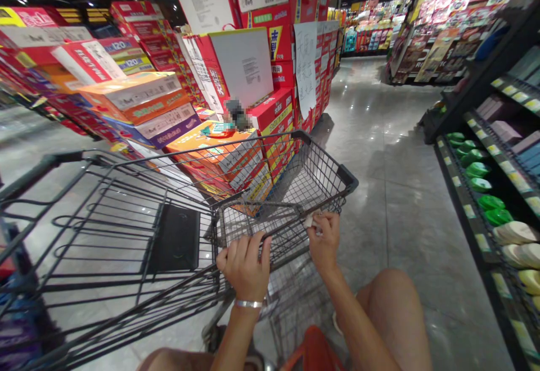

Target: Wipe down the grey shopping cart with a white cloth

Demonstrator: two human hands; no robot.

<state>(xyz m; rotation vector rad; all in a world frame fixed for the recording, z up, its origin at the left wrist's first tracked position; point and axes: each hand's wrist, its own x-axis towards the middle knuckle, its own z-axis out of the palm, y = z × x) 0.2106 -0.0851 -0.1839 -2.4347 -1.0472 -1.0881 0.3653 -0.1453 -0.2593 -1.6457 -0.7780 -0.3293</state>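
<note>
A black wire shopping cart (pixel 349 178) stands close in front of me, its basket bare apart from a black flap (pixel 179 239) on the left. My left hand (pixel 245 264), with a silver bracelet on the wrist, curls its fingers over the cart's near top rail. Farther right along that rail, my right hand (pixel 324 239) pinches a small crumpled whitish tissue or cloth (pixel 311 219). The tissue touches or nearly touches the rail; I cannot tell which.
Stacked red and orange cartons (pixel 236 146) rise just beyond the cart, carrying a handwritten paper sign (pixel 306 70). Shelves (pixel 476 219) with green and cream packages line the right side. A grey tiled aisle (pixel 375 135) runs between them. Something orange (pixel 314 345) lies between my legs.
</note>
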